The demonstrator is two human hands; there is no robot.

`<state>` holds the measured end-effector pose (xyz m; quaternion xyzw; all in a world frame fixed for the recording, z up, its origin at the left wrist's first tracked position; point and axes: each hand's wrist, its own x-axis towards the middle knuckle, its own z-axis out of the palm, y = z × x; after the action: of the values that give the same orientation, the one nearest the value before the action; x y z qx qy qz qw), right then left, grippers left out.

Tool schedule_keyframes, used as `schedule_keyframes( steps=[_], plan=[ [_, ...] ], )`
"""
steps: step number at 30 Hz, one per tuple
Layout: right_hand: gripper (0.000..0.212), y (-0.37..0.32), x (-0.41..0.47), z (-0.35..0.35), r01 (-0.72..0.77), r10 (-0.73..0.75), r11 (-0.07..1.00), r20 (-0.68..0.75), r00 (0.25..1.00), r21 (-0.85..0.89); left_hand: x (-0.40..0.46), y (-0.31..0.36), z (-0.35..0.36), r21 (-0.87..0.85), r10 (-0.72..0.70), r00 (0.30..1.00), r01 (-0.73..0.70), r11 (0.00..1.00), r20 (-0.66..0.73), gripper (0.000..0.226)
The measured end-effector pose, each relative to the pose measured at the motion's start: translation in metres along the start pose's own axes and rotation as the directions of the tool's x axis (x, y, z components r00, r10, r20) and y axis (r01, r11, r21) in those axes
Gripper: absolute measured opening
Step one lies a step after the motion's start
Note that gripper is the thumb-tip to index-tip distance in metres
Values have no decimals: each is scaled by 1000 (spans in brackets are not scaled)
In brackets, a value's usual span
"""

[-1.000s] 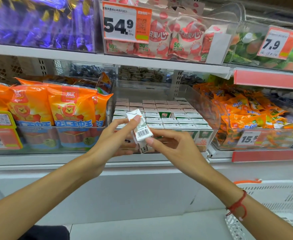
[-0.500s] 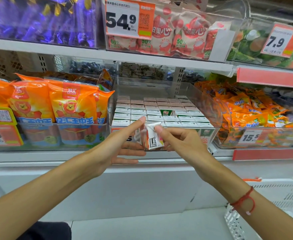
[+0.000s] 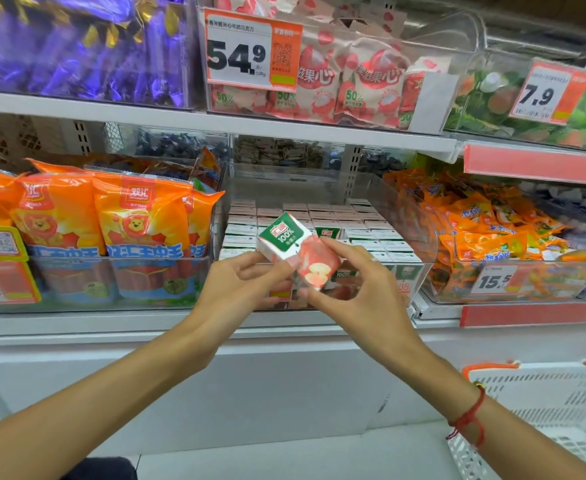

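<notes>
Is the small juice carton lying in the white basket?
No, the left hand and right hand hold the juice carton before the shelf, apart from the white basket.

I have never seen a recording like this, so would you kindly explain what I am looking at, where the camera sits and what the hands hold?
There is no machine here: a person wears one wide-angle camera on the head, looking forward and down at a shop shelf. The left hand and right hand together hold a small drink carton, tilted, in front of a clear bin filled with cartons of the same kind. Orange snack packets stand to the left; a white basket is at lower right.
</notes>
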<state>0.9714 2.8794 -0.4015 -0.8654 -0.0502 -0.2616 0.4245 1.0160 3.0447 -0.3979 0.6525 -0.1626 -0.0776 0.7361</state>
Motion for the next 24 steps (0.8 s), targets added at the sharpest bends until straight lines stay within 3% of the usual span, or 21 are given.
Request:
schedule_keyframes(
  steps=[3, 6, 9, 11, 17, 24],
  plan=[
    [65, 4, 0, -3, -7, -3, 995, 97, 995, 104, -1, -1, 0, 44, 57, 995, -54, 998, -78, 32],
    [64, 7, 4, -9, -79, 29, 970, 212, 977, 231, -3, 1, -2, 253, 269, 963, -253, 934, -31, 38],
    [60, 5, 7, -13, 83, -94, 987, 79, 992, 140, -7, 0, 2, 424, 480, 871, -475, 771, 103, 42],
    [57, 4, 6, -14, 189, -193, 976, 30, 981, 105, -8, -2, 5, 443, 546, 830, -534, 720, 114, 44],
    [43, 11, 5, -19, 201, -202, 976, 11, 979, 81, -6, -3, 5, 474, 551, 823, -544, 692, 139, 53],
    [43, 35, 22, -21, 179, -174, 983, 127, 977, -36, 8, -3, 2, 399, 479, 875, -465, 790, 72, 44]
  ],
)
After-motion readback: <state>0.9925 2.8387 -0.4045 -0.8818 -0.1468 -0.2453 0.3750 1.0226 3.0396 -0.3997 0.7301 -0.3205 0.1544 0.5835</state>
